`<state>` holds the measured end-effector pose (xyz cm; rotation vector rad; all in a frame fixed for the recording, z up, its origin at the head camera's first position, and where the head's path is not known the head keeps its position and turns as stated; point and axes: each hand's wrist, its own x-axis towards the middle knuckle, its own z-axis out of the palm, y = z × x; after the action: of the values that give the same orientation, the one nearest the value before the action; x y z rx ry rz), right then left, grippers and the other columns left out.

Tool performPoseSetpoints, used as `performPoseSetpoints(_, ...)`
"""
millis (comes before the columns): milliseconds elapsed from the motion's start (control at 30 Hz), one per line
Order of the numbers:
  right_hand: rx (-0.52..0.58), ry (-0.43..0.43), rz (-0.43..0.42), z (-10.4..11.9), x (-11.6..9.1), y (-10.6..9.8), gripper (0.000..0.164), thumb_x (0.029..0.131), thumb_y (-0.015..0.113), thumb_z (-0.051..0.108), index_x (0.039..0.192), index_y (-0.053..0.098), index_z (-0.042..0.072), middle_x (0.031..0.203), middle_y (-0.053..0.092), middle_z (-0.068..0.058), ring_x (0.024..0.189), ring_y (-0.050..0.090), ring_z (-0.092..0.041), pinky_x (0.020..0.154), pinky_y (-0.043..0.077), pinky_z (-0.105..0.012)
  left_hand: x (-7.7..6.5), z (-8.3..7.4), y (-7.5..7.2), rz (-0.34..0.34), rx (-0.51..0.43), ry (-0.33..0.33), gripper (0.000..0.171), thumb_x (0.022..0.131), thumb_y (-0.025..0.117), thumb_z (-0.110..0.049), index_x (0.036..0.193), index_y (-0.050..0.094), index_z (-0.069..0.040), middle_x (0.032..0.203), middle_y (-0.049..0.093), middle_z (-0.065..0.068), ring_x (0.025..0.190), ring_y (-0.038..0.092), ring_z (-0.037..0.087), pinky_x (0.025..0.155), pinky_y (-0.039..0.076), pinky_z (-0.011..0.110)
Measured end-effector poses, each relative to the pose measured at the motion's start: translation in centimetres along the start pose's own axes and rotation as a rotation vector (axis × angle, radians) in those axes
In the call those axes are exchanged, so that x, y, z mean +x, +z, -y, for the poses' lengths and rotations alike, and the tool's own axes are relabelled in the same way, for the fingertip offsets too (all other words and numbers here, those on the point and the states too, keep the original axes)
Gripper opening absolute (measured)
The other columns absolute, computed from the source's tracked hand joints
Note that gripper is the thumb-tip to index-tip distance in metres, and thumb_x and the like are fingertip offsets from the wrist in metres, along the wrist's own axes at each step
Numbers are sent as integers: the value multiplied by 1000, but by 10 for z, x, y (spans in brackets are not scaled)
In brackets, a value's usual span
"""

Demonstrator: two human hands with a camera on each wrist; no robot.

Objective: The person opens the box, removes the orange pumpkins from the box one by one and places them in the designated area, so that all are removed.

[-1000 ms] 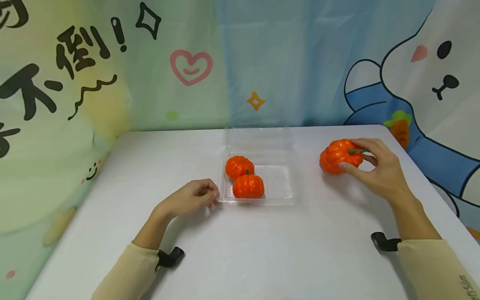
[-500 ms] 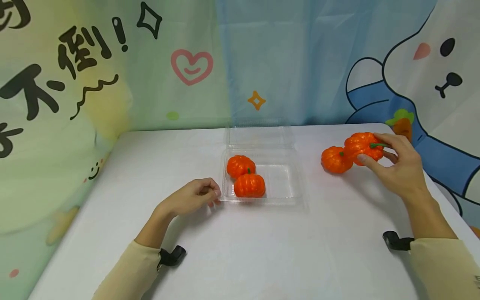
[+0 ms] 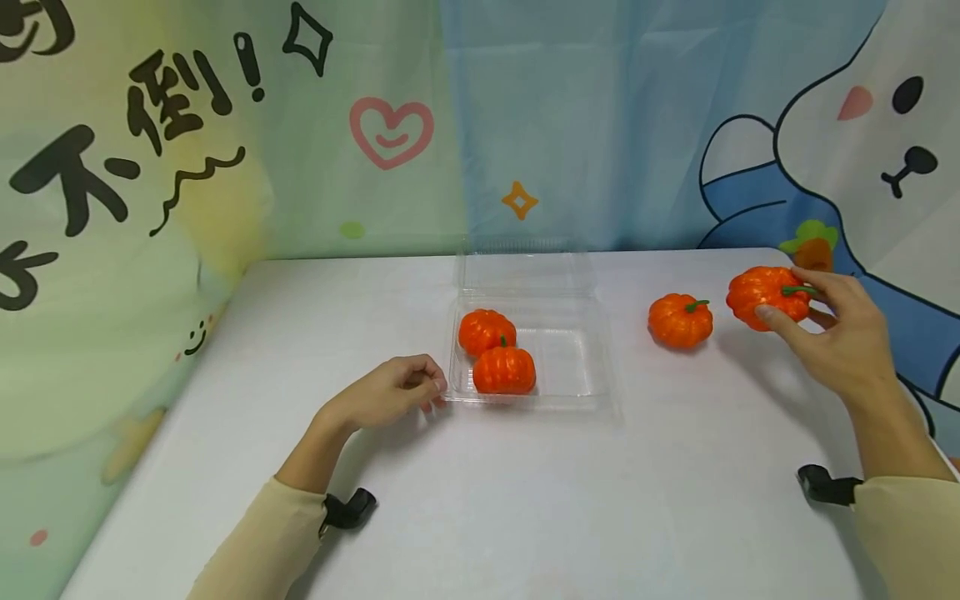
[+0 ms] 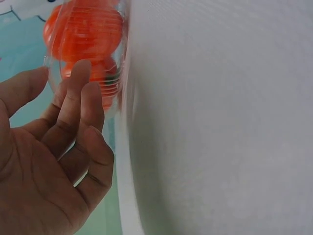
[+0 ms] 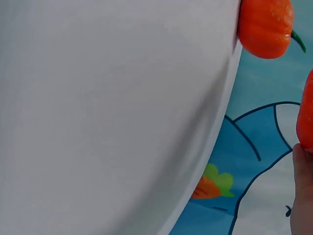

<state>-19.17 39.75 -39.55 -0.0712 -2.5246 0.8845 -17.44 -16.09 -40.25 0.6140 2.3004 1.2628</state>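
My right hand holds an orange toy pumpkin with a green stem, raised at the table's far right. Only a slice of that pumpkin shows in the right wrist view. Left of it, another orange pumpkin sits on the table. Two more, a rear pumpkin and a front pumpkin, lie together in the left half of a clear plastic container. At its front left corner my left hand pinches the rim; in the left wrist view its thumb meets the edge.
The container's clear lid stands folded back behind it. A white table spreads beneath everything, its right edge near my right hand. Behind it hangs a printed cloth with cartoon figures.
My right hand has moved right with its pumpkin, away from the pumpkin on the table, which now shows whole. My left hand stays at the container's corner. The head view has shifted slightly.
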Motion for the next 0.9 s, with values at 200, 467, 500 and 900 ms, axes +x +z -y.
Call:
performPoseSetpoints(200, -53, 53, 57, -6, 1, -1, 69, 98, 71, 34, 156, 42, 9, 147, 43, -26, 136, 42, -47, 117, 34, -28, 0, -1, -1, 5, -8, 1, 15, 105, 56, -18, 107, 63, -6, 98, 76, 11, 88, 69, 27, 81, 48, 36)
performPoseSetpoints(467, -101, 162, 279, -13, 4, -5, 83, 99, 60, 53, 160, 30, 6, 156, 28, -37, 130, 40, -62, 99, 40, -72, -1, -2, -1, 5, -11, 0, 15, 105, 56, -18, 107, 63, -5, 97, 75, 12, 88, 68, 28, 81, 49, 37)
performPoseSetpoints(500, -108, 172, 308, -14, 4, -6, 84, 99, 59, 55, 161, 29, 6, 157, 26, -38, 131, 38, -63, 98, 40, -74, -1, -3, -1, 5, -10, 0, 16, 105, 56, -19, 107, 63, -5, 98, 75, 12, 88, 68, 28, 81, 49, 37)
performPoseSetpoints(900, -129, 164, 375, -21, 5, -4, 87, 99, 58, 59, 160, 28, 5, 154, 26, -40, 131, 36, -65, 96, 40, -75, -2, -2, 0, 0, -7, -11, 18, 105, 55, -19, 109, 62, -3, 98, 75, 12, 89, 68, 29, 83, 48, 39)
